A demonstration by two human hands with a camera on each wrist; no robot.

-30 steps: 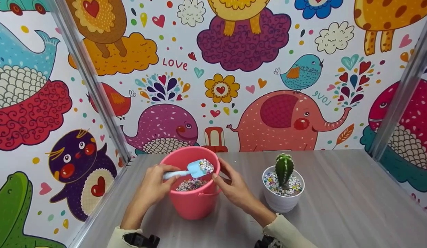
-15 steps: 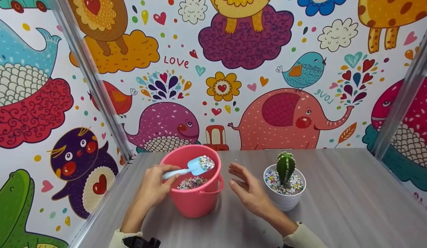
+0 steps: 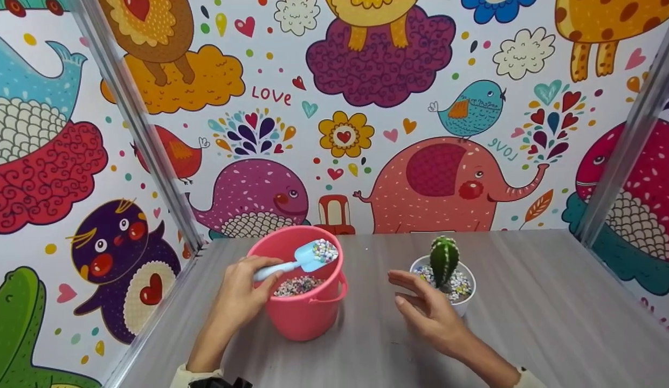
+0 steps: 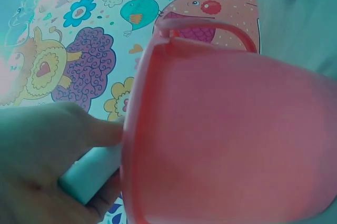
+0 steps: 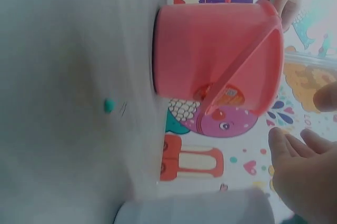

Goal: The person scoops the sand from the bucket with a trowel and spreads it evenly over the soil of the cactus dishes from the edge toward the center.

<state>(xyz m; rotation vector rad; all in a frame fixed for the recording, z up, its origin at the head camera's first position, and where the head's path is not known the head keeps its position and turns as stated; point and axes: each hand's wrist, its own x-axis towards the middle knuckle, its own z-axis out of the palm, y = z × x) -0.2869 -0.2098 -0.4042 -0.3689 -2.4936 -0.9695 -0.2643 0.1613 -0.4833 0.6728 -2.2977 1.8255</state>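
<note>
In the head view my left hand (image 3: pixel 240 293) grips the handle of a light blue toy shovel (image 3: pixel 306 260), whose scoop carries small multicoloured pebbles (image 3: pixel 325 251). The shovel is held over the mouth of a pink bucket (image 3: pixel 304 318), where more pebbles (image 3: pixel 298 286) lie inside. My right hand (image 3: pixel 434 318) holds nothing, its fingers extended just in front of a white pot (image 3: pixel 461 308) and partly covering it. A green cactus (image 3: pixel 445 260) stands in that pot among coloured pebbles. In the left wrist view the bucket wall (image 4: pixel 226 139) hides the shovel's scoop.
Bucket and pot stand apart on a grey wood-grain table (image 3: pixel 533 323). Behind them rises a wall (image 3: pixel 388 161) printed with cartoon animals, with metal posts at both corners. A small green speck (image 5: pixel 108 105) lies on the table in the right wrist view.
My right hand has let go of the bucket rim and moved right to the potted cactus. The bucket's handle has swung out slightly. My left hand keeps the loaded shovel over the bucket.
</note>
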